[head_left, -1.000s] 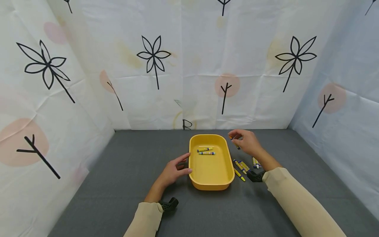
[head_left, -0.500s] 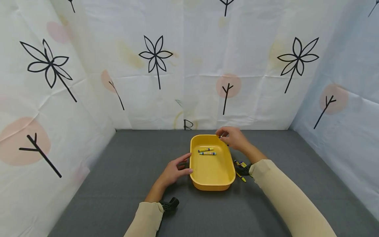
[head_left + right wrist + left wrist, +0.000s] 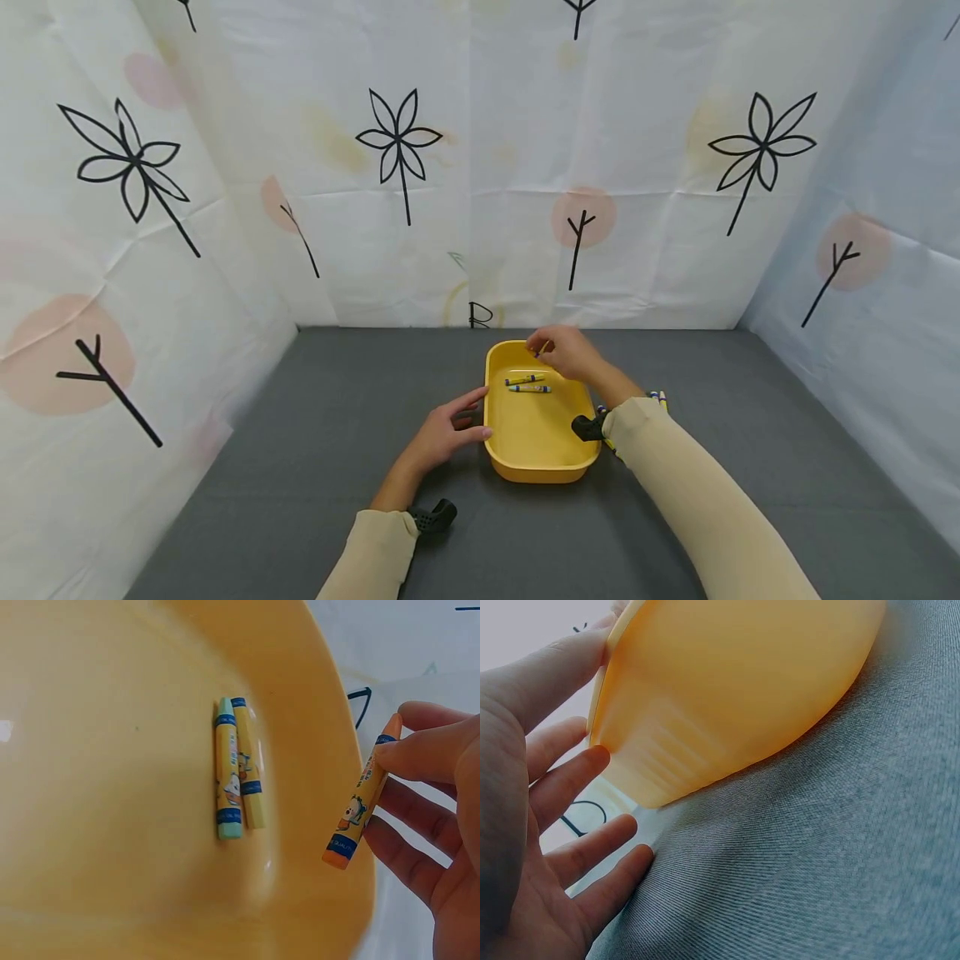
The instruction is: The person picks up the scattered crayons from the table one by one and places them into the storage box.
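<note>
My right hand (image 3: 573, 354) is over the far end of a yellow plastic tray (image 3: 532, 433). Between thumb and fingers it pinches an orange crayon (image 3: 361, 799), tilted, with its wrapper showing in the right wrist view. Inside the tray, a light green crayon (image 3: 229, 776) and a yellow crayon (image 3: 250, 769) lie side by side on the bottom. My left hand (image 3: 442, 433) is at the tray's left side, thumb and fingertips touching the rim. In the left wrist view its fingers are spread and mostly straight along the outer wall.
More crayons (image 3: 663, 400) lie on the grey tabletop (image 3: 375, 375) right of the tray, several of them partly hidden by my right sleeve (image 3: 682, 467). Patterned white cloth (image 3: 510, 167) stands behind and on both sides. Each wrist carries a black band.
My right hand has moved left with the orange crayon, from beside the tray's far right corner to over its far end. My left hand has stayed at the rim.
</note>
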Action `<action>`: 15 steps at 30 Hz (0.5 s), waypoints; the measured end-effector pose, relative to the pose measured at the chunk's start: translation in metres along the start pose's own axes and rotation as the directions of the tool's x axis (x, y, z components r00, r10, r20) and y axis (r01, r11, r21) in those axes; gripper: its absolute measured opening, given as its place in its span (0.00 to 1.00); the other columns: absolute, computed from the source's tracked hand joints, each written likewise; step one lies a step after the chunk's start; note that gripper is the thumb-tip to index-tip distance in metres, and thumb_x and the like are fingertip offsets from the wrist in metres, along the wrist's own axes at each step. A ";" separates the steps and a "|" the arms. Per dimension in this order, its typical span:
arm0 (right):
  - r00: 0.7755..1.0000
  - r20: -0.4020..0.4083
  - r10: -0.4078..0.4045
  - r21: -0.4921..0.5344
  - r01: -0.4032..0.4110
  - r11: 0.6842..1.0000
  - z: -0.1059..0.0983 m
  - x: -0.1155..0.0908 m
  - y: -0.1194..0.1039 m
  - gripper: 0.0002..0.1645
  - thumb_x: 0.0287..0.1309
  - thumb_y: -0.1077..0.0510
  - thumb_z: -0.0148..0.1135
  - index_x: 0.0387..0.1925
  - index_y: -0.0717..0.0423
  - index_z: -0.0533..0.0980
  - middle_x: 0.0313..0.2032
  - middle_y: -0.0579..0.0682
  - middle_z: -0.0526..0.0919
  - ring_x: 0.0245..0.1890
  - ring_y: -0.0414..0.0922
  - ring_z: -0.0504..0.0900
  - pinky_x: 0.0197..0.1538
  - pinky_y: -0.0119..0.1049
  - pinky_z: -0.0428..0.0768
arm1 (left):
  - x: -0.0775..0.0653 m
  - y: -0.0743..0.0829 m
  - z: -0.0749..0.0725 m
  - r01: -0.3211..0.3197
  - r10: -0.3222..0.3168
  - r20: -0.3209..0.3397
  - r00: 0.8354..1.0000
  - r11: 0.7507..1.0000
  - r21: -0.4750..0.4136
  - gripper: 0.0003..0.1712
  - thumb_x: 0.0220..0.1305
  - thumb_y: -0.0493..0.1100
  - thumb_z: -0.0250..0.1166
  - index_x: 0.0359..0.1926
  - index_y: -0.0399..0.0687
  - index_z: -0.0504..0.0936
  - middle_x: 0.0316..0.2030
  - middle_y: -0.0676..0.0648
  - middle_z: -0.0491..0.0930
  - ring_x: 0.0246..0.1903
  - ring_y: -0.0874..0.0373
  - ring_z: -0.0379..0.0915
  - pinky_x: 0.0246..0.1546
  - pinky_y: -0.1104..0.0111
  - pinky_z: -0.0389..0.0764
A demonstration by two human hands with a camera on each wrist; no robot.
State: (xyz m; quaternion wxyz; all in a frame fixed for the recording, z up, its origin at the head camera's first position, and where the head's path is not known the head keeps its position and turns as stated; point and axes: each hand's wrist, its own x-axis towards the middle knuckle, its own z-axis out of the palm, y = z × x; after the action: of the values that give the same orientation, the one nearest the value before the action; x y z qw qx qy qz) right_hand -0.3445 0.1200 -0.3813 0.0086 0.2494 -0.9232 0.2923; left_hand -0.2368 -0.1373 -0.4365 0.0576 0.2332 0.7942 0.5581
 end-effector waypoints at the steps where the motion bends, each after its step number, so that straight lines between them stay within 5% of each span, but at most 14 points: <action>1: 1.000 0.004 0.005 0.006 -0.005 1.000 0.002 0.001 0.000 0.15 0.60 0.70 0.61 0.48 0.60 0.81 0.41 0.50 0.82 0.42 0.49 0.79 0.48 0.44 0.80 | 0.000 0.000 0.000 0.002 -0.002 0.001 1.000 1.000 0.000 0.38 0.64 0.39 0.66 0.72 0.40 0.62 0.70 0.39 0.59 0.67 0.37 0.57 0.64 0.45 0.62; 15: 0.998 0.063 0.031 -0.024 -0.029 0.999 0.019 0.009 0.001 0.14 0.60 0.70 0.61 0.48 0.59 0.80 0.40 0.50 0.82 0.41 0.48 0.79 0.48 0.44 0.80 | 0.000 0.000 0.000 0.008 -0.008 -0.002 1.000 1.000 0.022 0.38 0.64 0.40 0.66 0.72 0.41 0.62 0.70 0.40 0.60 0.67 0.38 0.58 0.64 0.46 0.63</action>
State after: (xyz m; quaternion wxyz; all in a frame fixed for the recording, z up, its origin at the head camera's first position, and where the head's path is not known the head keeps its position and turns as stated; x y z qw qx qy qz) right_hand -0.3503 0.1068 -0.3962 -0.0225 0.2445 -0.9300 0.2736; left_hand -0.2369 -0.1369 -0.4366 0.0563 0.2300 0.8013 0.5494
